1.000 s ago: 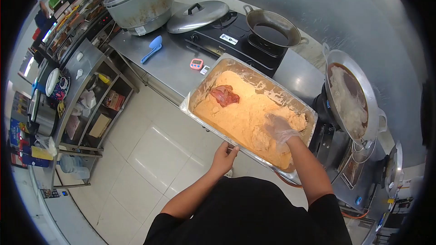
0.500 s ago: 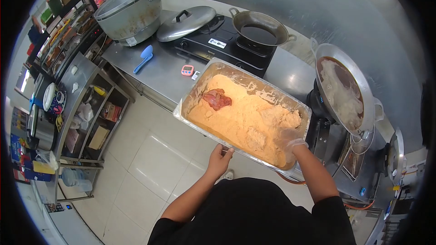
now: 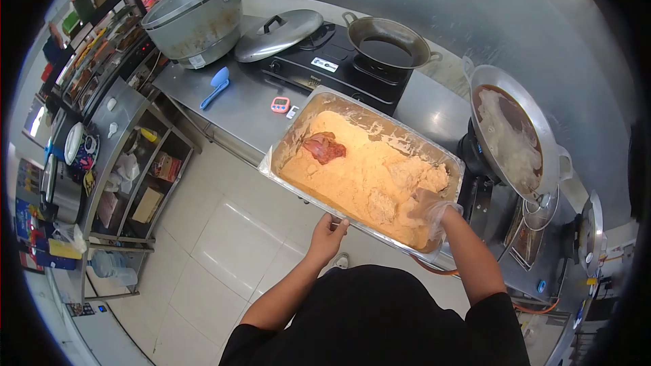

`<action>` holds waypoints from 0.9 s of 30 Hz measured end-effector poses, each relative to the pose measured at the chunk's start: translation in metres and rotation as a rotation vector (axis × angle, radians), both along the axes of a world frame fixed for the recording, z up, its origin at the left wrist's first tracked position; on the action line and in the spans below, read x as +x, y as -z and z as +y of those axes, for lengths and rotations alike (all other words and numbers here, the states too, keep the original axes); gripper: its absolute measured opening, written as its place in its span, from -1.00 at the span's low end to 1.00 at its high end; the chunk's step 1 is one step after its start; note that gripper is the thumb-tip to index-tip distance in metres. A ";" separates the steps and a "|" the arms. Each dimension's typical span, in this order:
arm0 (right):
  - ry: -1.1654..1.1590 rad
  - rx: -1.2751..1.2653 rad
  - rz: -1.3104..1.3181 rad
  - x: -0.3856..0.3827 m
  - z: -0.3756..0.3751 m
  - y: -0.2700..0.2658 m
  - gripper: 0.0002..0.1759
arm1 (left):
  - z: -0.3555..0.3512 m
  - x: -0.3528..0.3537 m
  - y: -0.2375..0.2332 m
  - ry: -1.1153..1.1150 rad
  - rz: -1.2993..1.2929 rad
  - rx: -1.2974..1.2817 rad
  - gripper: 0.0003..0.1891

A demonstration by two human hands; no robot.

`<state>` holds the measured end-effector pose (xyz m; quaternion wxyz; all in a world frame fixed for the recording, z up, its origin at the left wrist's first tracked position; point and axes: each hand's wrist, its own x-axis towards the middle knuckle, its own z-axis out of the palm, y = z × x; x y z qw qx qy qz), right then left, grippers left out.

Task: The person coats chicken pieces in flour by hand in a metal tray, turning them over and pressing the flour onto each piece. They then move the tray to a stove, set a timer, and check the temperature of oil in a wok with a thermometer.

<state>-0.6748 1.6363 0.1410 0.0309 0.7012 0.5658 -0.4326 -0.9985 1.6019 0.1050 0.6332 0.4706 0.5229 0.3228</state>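
Observation:
A deep metal tray (image 3: pixel 380 120) of orange-tinted breading flour (image 3: pixel 339 183) lies in front of me. My left hand (image 3: pixel 329 234) grips its near rim, thumb on top and fingers curled beneath. My right hand (image 3: pixel 428 209), in a clear plastic glove, is down in the flour at the tray's right end; its fingertips are hidden, so their grip does not show. Beside it are flour-coated chicken pieces (image 3: pixel 382 207), with another coated lump (image 3: pixel 430 176) behind. A raw red piece of meat (image 3: pixel 325 148) rests uncoated on the flour at the left.
At the right, a large wok (image 3: pixel 519 95) holds foaming oil. Another pan (image 3: pixel 390 30) with dark liquid sits on the black gas stove (image 3: pixel 305 74), beside a metal lid (image 3: pixel 281 35). A big pot (image 3: pixel 196 20), blue spatula (image 3: pixel 215 88) and red timer (image 3: pixel 280 104) stand left.
My right hand has shifted slightly up within the flour, and its glove cuff shows more clearly. My left hand stays on the rim; the raw meat has not moved.

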 end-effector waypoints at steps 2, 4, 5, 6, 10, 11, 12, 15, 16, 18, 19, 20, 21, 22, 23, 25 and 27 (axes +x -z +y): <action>0.061 0.137 0.161 0.008 0.003 0.016 -0.16 | 0.000 -0.001 0.000 0.004 0.008 -0.013 -0.74; 0.133 0.174 0.346 -0.005 0.014 0.010 -0.17 | -0.001 0.000 -0.001 0.005 0.010 -0.019 -0.74; 0.175 0.195 0.440 -0.014 0.021 0.004 -0.18 | -0.002 0.001 0.000 -0.006 -0.006 -0.013 -0.74; 0.182 0.127 0.473 -0.028 0.030 -0.009 -0.19 | -0.002 0.002 0.002 -0.015 -0.022 -0.006 -0.74; 0.088 -0.057 0.537 -0.069 0.061 0.011 -0.27 | -0.002 0.001 0.005 -0.005 -0.022 0.012 -0.75; 0.034 -0.082 0.535 -0.076 0.067 0.028 -0.31 | -0.002 0.001 0.005 -0.017 -0.017 0.017 -0.73; -0.067 -0.032 0.341 -0.085 0.067 0.027 -0.35 | -0.003 0.002 0.006 -0.028 -0.011 0.021 -0.72; -0.249 0.098 -0.057 -0.110 0.063 0.002 -0.44 | -0.001 0.001 0.010 -0.031 0.004 0.036 -0.70; -0.243 0.123 -0.063 -0.113 0.062 -0.009 -0.44 | -0.002 0.001 0.011 -0.030 0.008 0.037 -0.70; -0.274 0.206 0.006 -0.114 0.062 -0.010 -0.44 | -0.004 0.003 0.009 -0.042 -0.007 0.034 -0.71; -0.309 0.265 0.084 -0.112 0.064 -0.002 -0.43 | -0.003 0.003 0.008 -0.047 -0.012 0.036 -0.71; -0.342 0.326 0.161 -0.111 0.066 0.009 -0.43 | -0.003 0.002 0.009 -0.050 -0.008 0.046 -0.71; -0.434 0.411 0.198 -0.113 0.064 0.050 -0.47 | -0.003 0.002 0.011 -0.051 -0.005 0.055 -0.71; -0.523 0.497 0.232 -0.116 0.058 0.116 -0.50 | -0.003 0.003 0.012 -0.049 -0.003 0.065 -0.72; -0.554 0.464 0.210 -0.120 0.056 0.118 -0.51 | -0.002 0.003 0.012 -0.051 -0.001 0.056 -0.72; -0.550 0.279 0.113 -0.140 0.048 0.057 -0.50 | -0.003 0.001 0.010 -0.053 0.010 0.033 -0.72; -0.537 0.145 0.047 -0.149 0.039 0.015 -0.48 | -0.004 0.001 0.013 -0.045 0.082 0.055 -0.74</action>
